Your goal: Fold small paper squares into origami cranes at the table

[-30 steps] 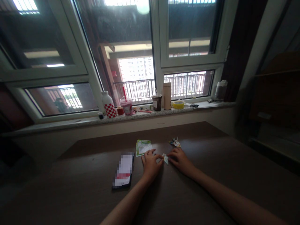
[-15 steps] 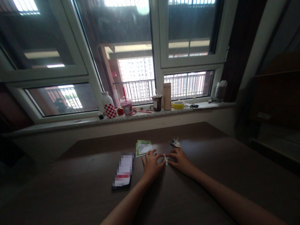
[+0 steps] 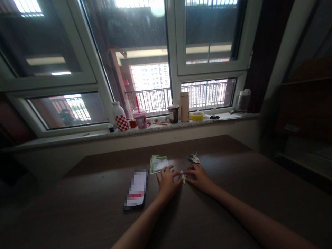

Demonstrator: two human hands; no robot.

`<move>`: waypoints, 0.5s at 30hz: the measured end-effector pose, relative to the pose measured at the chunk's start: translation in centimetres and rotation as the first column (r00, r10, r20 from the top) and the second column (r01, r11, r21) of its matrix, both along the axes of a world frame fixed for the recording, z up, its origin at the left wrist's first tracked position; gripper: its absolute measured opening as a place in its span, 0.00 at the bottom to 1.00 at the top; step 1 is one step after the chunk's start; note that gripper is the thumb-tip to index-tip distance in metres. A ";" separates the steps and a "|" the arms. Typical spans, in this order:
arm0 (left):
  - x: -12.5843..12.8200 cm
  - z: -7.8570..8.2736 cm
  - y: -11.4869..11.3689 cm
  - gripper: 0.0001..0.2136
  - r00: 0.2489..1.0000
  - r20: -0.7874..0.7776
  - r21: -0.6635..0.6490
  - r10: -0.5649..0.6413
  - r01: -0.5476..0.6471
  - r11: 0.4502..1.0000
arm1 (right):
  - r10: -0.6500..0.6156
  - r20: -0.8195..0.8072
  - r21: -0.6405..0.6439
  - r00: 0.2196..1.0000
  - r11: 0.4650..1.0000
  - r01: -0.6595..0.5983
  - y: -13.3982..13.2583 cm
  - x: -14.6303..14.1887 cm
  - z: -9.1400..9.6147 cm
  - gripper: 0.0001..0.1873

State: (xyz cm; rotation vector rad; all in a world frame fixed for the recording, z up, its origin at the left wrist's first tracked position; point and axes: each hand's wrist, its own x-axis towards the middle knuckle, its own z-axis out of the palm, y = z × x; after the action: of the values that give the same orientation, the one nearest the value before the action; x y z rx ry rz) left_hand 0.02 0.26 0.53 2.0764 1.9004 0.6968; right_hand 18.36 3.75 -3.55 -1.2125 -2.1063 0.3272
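My left hand (image 3: 167, 180) and my right hand (image 3: 199, 177) meet over the brown table, thumbs and forefingers closed on a small white piece (image 3: 183, 177) from either side. It looks like folded paper, though it is too small to be sure. The other fingers of my left hand spread toward a green-and-white packet or card (image 3: 158, 163) lying flat. Just beyond my right hand lies a little heap of crumpled or folded white and coloured scraps (image 3: 193, 157). A phone (image 3: 136, 189) with its screen lit rests left of my left forearm.
Along the windowsill (image 3: 101, 135) stand a checkered bottle (image 3: 121, 117), a pink drink cup (image 3: 140, 117), a dark drink cup (image 3: 173, 114), a tan flask (image 3: 185, 107), yellow tape (image 3: 197, 116) and black scissors (image 3: 214, 117). The table (image 3: 85, 193) reaches nearly to the wall below the window.
Both hands keep almost the same place and grip. The small white piece between the fingertips has shifted very slightly.
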 end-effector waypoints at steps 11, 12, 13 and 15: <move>-0.3 -0.4 0.2 0.08 0.999 0.048 0.055 -0.001 -0.002 0.999 | 0.000 -0.008 -0.022 1.000 1.000 0.000 0.0 0.0 0.1 0.12; -0.3 -0.4 0.2 0.08 0.999 0.054 0.060 0.001 -0.005 0.998 | -0.005 -0.007 -0.025 1.000 1.000 0.005 0.0 0.0 0.1 0.12; -0.3 -0.3 0.2 0.08 0.998 0.059 0.067 0.005 -0.009 0.998 | -0.010 -0.006 -0.028 1.000 1.000 0.010 -0.1 0.0 0.2 0.12; -0.3 -0.3 0.2 0.09 0.998 0.067 0.079 0.012 -0.018 0.997 | -0.017 -0.003 -0.037 1.000 0.999 0.016 -0.1 -0.1 0.3 0.12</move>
State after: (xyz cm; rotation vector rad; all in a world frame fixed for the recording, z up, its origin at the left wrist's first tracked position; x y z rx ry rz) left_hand -0.25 0.48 0.25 2.0605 1.8832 0.8471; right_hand 18.27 3.63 -3.21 -1.2492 -2.0950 0.3617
